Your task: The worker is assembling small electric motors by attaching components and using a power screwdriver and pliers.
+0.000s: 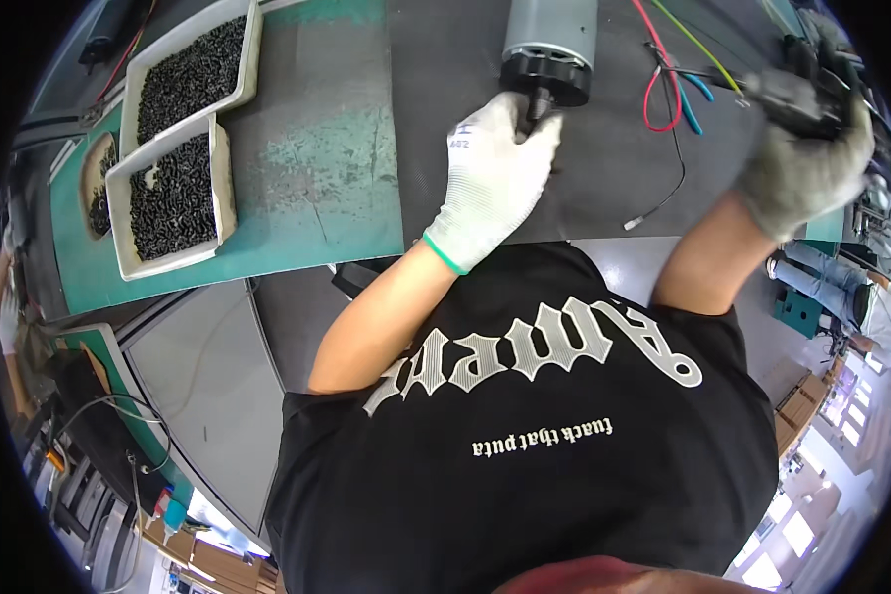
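A grey cylindrical motor (551, 30) with a black end cap lies at the far middle of the bench, its short dark shaft (539, 103) pointing toward me. My left hand (495, 168), in a white glove with a green cuff, has its fingers curled around that shaft. Off to the right, my gloved right hand (812, 178) is raised and blurred by motion. It grips a dark power screwdriver (797, 102), whose thin bit points left toward the wires. Part of the tool is hidden behind the fingers.
Two white bins of small black parts (193, 74) (173, 198) stand on the green mat at the left, beside a round dish (97, 183). Blue-handled pliers (693, 104), a red wire (647, 109) and a thin cable connector (634, 224) lie right of the motor. Another person (876, 317) stands at the far right.
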Demonstrator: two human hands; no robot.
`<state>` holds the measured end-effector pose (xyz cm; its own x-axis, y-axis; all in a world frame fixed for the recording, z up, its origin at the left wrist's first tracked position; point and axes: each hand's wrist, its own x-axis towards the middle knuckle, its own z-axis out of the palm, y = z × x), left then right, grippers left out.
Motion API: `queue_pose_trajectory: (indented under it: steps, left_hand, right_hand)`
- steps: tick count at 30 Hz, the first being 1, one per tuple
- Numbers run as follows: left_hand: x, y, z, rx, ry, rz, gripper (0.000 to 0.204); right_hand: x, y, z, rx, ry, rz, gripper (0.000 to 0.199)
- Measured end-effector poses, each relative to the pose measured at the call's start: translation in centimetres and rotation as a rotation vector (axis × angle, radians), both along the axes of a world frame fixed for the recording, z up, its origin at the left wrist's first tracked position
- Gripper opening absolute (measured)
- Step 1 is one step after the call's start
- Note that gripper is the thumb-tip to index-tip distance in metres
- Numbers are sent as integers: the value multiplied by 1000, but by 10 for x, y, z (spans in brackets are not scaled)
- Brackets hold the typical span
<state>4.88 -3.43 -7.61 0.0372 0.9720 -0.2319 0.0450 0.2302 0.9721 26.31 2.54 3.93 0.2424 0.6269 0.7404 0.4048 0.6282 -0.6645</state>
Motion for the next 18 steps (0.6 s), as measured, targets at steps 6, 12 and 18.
queue_pose_trajectory:
  steps: [6,12,18]
  left_hand:
    - [-11,18,-21,309,265,33,25]
    - [-12,13,-11,194,129,29,23]
    - [15,0,-24,-487,-1013,-39,10]
  right_hand:
    - [117,70,-45,140,-282,-313,42]
    - [69,24,-89,-258,-930,-535,58]
    - [95,19,-153,-512,-840,-17,42]
